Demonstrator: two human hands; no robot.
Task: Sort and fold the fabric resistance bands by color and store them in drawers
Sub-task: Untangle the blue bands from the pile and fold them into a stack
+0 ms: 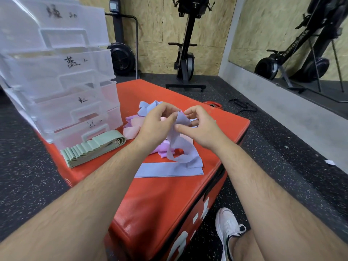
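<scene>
The left hand (pixel 156 121) and right hand (pixel 199 125) each pinch the blue band (pixel 176 143) by its top edge above the box (pixel 169 200). Best to untwist the hanging loop (it sags crooked) and match its edges before folding.

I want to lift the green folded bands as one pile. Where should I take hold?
Probably at the middle of the green pile, clamped across its width from the near, open side. The drawer unit stands close behind it, and its layers fan out at the left end, so an end grip would likely spill them.
</scene>
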